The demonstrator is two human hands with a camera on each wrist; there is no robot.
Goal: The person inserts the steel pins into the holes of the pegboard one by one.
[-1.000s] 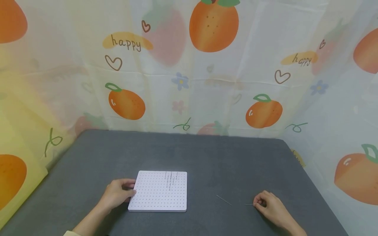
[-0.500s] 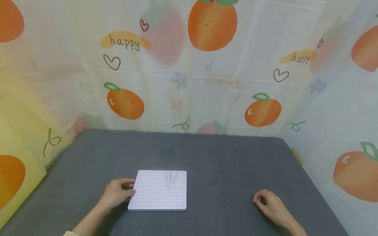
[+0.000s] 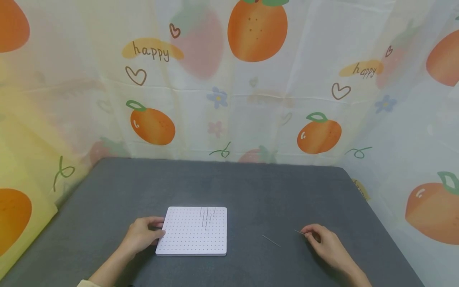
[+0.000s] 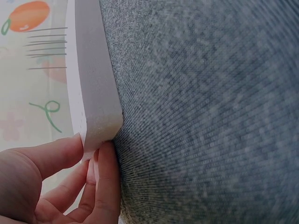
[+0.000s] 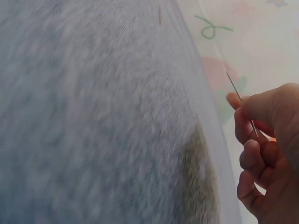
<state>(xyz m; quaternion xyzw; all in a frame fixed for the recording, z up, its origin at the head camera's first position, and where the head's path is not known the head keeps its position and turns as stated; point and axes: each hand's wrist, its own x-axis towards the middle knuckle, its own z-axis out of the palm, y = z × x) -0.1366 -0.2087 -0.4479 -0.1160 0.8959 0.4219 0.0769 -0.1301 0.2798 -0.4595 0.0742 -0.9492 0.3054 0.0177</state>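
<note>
A white perforated board (image 3: 190,241) lies flat on the table, its surface covered in rows of small holes. Several thin metal pins (image 4: 46,42) stand upright in it near its far right part. My left hand (image 3: 140,236) grips the board's left edge, with the thumb on the upper side and the fingers at the side and under the edge. To the right, my right hand (image 3: 326,244) pinches one thin metal pin (image 5: 232,84) between thumb and fingers, above the table. Another such pin (image 3: 271,240) lies loose on the table between the board and this hand.
The dark grey cloth-covered table (image 3: 251,187) reaches back to a hanging curtain (image 3: 247,111) printed with oranges and hearts. The curtain also runs along both sides.
My right hand has raised its pin off the table and shifted slightly away from me and to the left; the pin now tilts. The left hand and board stay put.
</note>
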